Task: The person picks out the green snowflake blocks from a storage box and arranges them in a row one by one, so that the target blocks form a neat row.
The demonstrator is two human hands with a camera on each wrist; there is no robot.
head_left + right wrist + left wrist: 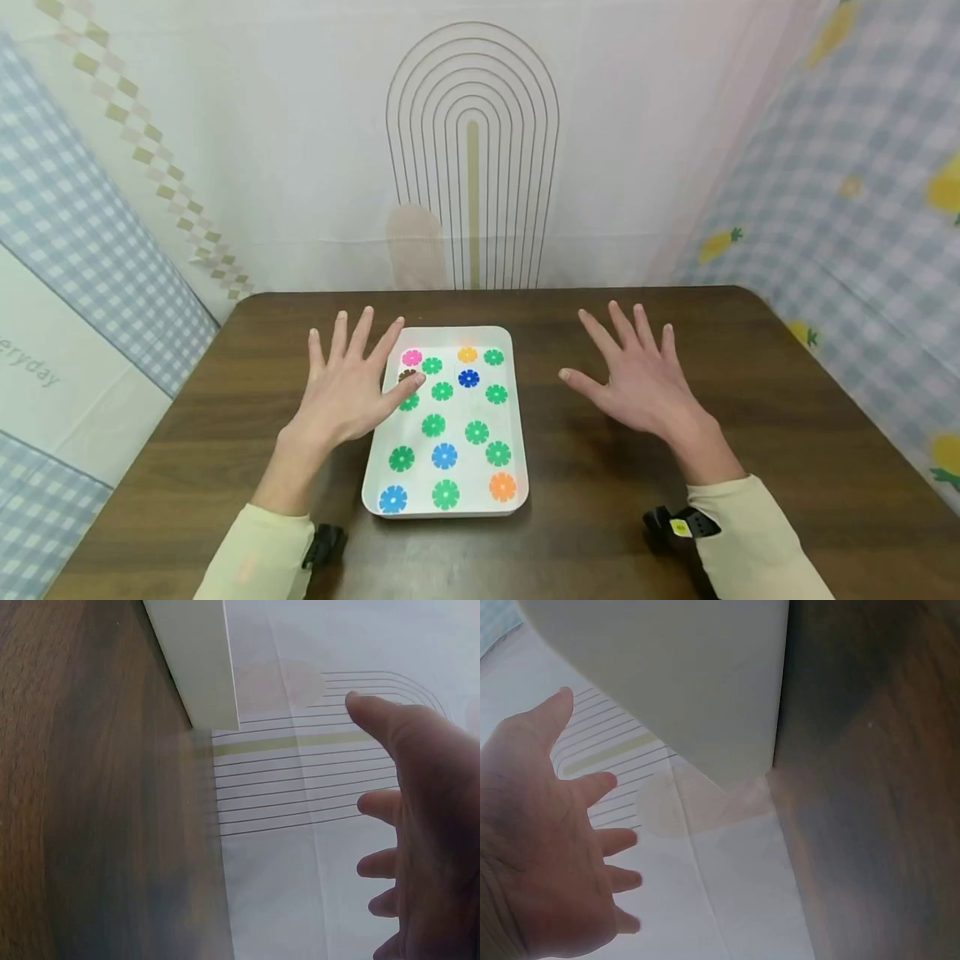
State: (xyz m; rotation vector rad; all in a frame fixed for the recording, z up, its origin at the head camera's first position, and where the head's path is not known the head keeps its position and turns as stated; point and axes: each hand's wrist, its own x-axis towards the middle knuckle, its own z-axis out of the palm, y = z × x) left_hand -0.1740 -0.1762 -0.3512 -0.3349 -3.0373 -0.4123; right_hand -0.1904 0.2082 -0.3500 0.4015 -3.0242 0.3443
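A white tray (465, 500) lies on the table and carries several flat, notched plastic discs, mostly green, such as the green disc (446, 494). Others are blue, like the light blue disc (444, 456), plus an orange disc (502, 486), a pink disc (412, 357) and a yellow-orange disc (467, 355). My left hand (341, 392) is spread above the tray's left edge, its thumb partly covering a brown disc (407, 376). To the right of the tray, my right hand (648, 383) hovers over the table, fingers spread and holding nothing. Both wrist views show the hands raised beside the tray's side wall.
The dark wooden table (600, 533) has rounded far corners. Behind it hangs a pale cloth (300, 167) with printed arches. Checked cloth (862, 208) with a fruit print hangs on the right. Each wrist wears a black strap (701, 523).
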